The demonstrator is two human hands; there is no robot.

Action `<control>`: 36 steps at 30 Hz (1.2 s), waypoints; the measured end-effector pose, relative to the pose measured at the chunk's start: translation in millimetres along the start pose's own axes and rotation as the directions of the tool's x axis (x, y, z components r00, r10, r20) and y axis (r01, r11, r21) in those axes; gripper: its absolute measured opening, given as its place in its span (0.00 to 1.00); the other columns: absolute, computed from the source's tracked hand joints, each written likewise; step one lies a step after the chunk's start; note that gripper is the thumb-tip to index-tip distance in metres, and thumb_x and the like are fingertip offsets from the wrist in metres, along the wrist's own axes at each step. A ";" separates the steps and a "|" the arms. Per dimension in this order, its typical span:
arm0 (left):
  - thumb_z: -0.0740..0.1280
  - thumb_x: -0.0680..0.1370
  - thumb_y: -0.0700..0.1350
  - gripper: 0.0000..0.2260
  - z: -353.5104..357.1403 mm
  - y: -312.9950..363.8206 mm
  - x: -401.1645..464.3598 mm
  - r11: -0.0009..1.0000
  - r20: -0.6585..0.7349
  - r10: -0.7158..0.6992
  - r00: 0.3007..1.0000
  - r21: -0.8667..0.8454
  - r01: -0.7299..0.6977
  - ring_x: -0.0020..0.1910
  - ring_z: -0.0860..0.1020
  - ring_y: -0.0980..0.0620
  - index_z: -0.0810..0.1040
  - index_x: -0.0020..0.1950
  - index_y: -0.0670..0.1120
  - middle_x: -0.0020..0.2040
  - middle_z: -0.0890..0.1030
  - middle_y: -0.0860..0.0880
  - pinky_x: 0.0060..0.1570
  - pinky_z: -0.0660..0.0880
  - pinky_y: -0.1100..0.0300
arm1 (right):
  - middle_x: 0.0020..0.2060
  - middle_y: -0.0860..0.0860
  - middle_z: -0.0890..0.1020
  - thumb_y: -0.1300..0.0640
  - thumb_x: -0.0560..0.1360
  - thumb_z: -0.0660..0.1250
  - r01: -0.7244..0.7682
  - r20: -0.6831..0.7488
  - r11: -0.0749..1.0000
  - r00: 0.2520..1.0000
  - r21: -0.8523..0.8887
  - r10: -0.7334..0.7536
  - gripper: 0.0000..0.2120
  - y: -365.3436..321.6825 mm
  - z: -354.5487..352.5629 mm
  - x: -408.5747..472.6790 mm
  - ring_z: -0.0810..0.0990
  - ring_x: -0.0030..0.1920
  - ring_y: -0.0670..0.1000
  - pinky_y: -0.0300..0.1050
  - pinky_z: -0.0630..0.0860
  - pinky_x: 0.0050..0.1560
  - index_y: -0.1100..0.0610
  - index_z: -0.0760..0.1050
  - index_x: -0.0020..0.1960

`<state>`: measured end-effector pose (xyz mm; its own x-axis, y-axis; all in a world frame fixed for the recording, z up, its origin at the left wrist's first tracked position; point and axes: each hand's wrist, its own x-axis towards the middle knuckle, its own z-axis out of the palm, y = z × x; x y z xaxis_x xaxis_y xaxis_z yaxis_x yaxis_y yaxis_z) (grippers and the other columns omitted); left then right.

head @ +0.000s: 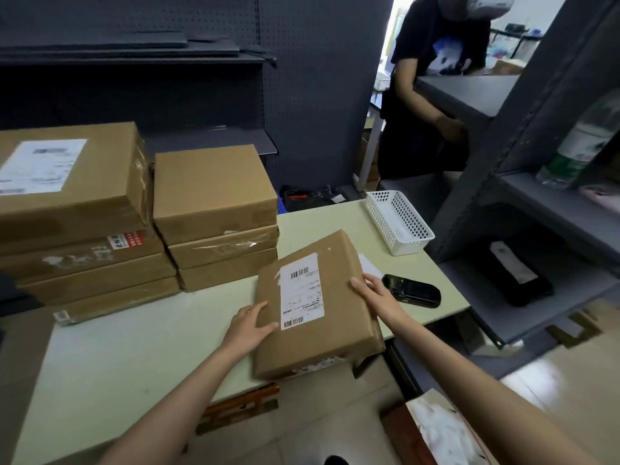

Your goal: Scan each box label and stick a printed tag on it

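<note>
A flat brown cardboard box (335, 317) lies near the front right edge of the pale green table (134, 344), its near end hanging over the edge. A white shipping label (301, 291) with barcodes faces up on its top. My left hand (250, 325) grips the box's left edge, and my right hand (374, 292) presses on its right edge. A black handheld scanner (411, 290) rests on the table just right of my right hand. A white slip of paper (370, 267) shows partly from under the box.
Two stacks of brown boxes (214, 216) (77, 213) fill the table's back left. A white mesh basket (397, 221) sits at the back right corner. Grey metal shelving (536, 229) stands to the right, holding a black device (516, 275). Another person (432, 92) stands behind.
</note>
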<state>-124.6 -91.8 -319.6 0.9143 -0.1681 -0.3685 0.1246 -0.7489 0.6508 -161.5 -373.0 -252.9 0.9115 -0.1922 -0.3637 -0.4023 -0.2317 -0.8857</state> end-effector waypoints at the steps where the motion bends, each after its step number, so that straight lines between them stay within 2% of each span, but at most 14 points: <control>1: 0.68 0.76 0.54 0.30 0.8 -2.6 1.6 1.000 0.008 -0.018 1.000 -0.023 0.018 0.71 0.64 0.45 0.61 0.75 0.52 0.73 0.64 0.44 0.67 0.63 0.55 | 0.61 0.47 0.74 0.41 0.74 0.66 -0.011 0.018 1.000 1.000 -0.004 0.011 0.29 1.7 0.2 -0.6 0.77 0.57 0.48 0.41 0.73 0.53 0.50 0.63 0.70; 3: 0.69 0.75 0.53 0.32 0.6 -5.6 3.2 0.994 0.024 -0.041 0.999 -0.096 0.043 0.71 0.66 0.45 0.59 0.76 0.51 0.73 0.65 0.43 0.67 0.65 0.54 | 0.60 0.48 0.74 0.42 0.74 0.67 -0.021 0.044 1.000 0.999 -0.002 0.021 0.28 5.9 1.4 1.3 0.78 0.55 0.47 0.38 0.74 0.46 0.49 0.62 0.70; 5: 0.69 0.75 0.52 0.33 -1.0 -7.2 3.2 0.986 0.029 -0.050 0.998 -0.157 0.054 0.70 0.67 0.45 0.58 0.76 0.51 0.73 0.65 0.44 0.66 0.66 0.54 | 0.61 0.49 0.74 0.44 0.75 0.67 -0.019 0.062 1.000 0.998 0.012 0.018 0.28 9.8 3.7 7.5 0.79 0.54 0.47 0.38 0.76 0.45 0.49 0.62 0.71; 10: 0.71 0.75 0.50 0.37 -4.7 -6.5 -2.5 0.958 -0.017 -0.104 0.994 -0.271 0.096 0.71 0.66 0.46 0.54 0.77 0.48 0.75 0.63 0.46 0.67 0.66 0.54 | 0.62 0.48 0.77 0.41 0.77 0.62 0.013 0.113 0.999 0.994 -0.030 -0.010 0.26 23.2 11.9 28.3 0.79 0.57 0.46 0.49 0.75 0.61 0.47 0.63 0.71; 13: 0.74 0.72 0.47 0.40 -4.8 -7.9 -8.0 0.919 -0.029 -0.142 0.990 -0.374 0.121 0.69 0.68 0.48 0.53 0.77 0.48 0.72 0.65 0.50 0.66 0.68 0.54 | 0.60 0.43 0.77 0.41 0.79 0.59 0.042 0.148 0.994 0.989 -0.100 -0.027 0.22 28.3 15.7 41.2 0.77 0.58 0.46 0.47 0.72 0.63 0.44 0.64 0.71; 16: 0.73 0.73 0.44 0.37 -1.1 -3.6 -17.2 0.888 -0.038 -0.198 0.979 -0.430 0.163 0.64 0.72 0.48 0.56 0.76 0.46 0.67 0.69 0.51 0.58 0.70 0.59 | 0.61 0.43 0.76 0.43 0.80 0.57 0.053 0.180 0.979 0.984 -0.197 -0.017 0.20 36.3 16.9 59.4 0.76 0.61 0.47 0.49 0.70 0.66 0.45 0.66 0.71; 19: 0.72 0.74 0.44 0.34 5.4 -2.0 -24.6 0.857 -0.046 -0.241 0.969 -0.479 0.190 0.60 0.73 0.49 0.58 0.75 0.45 0.69 0.70 0.47 0.55 0.70 0.60 | 0.63 0.45 0.77 0.45 0.81 0.57 0.073 0.249 0.962 0.968 -0.263 -0.005 0.19 49.0 17.5 78.3 0.76 0.61 0.49 0.50 0.70 0.66 0.45 0.67 0.71; 24: 0.72 0.74 0.47 0.37 17.6 0.7 -25.6 0.794 -0.037 -0.295 0.955 -0.566 0.223 0.57 0.72 0.52 0.53 0.76 0.49 0.65 0.69 0.51 0.56 0.71 0.58 | 0.63 0.47 0.77 0.48 0.81 0.57 0.077 0.326 0.966 0.945 -0.245 0.007 0.18 60.0 15.1 98.7 0.77 0.60 0.49 0.50 0.71 0.65 0.48 0.67 0.71; 27: 0.71 0.75 0.47 0.37 24.4 4.9 -24.2 0.736 -0.063 -0.345 0.937 -0.637 0.228 0.58 0.73 0.50 0.51 0.77 0.52 0.67 0.70 0.48 0.57 0.73 0.55 | 0.62 0.46 0.77 0.49 0.82 0.57 0.080 0.395 0.975 0.919 -0.207 0.008 0.18 58.9 10.4 106.8 0.77 0.58 0.48 0.45 0.72 0.63 0.48 0.66 0.71; 30: 0.69 0.76 0.47 0.36 26.1 14.2 -22.3 0.712 -0.111 -0.363 0.925 -0.674 0.198 0.58 0.74 0.49 0.51 0.76 0.55 0.66 0.70 0.48 0.52 0.74 0.58 | 0.62 0.47 0.78 0.50 0.82 0.56 0.095 0.445 0.984 0.895 -0.152 -0.018 0.18 61.4 4.4 110.7 0.77 0.60 0.47 0.46 0.72 0.64 0.50 0.66 0.72; 33: 0.66 0.78 0.48 0.30 24.2 27.4 -20.4 0.686 -0.151 -0.382 0.912 -0.707 0.171 0.52 0.77 0.50 0.54 0.75 0.57 0.63 0.73 0.45 0.41 0.75 0.62 | 0.61 0.47 0.79 0.50 0.82 0.56 0.079 0.479 0.991 0.878 -0.108 -0.018 0.17 66.5 -3.6 114.0 0.78 0.60 0.48 0.49 0.73 0.64 0.50 0.67 0.70; 36: 0.66 0.78 0.49 0.26 26.8 38.5 -20.1 0.690 -0.210 -0.415 0.885 -0.706 0.156 0.51 0.78 0.48 0.59 0.73 0.58 0.60 0.75 0.43 0.41 0.75 0.59 | 0.58 0.46 0.80 0.48 0.81 0.58 0.124 0.481 0.981 0.876 -0.151 -0.036 0.18 71.1 -16.7 117.6 0.79 0.58 0.45 0.51 0.74 0.63 0.49 0.69 0.69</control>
<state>-148.4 -134.5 -305.0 0.8386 0.2966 -0.4569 0.5010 -0.0907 0.8607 -84.4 -428.0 -353.8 0.8544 0.2988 -0.4251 -0.2945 -0.3955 -0.8700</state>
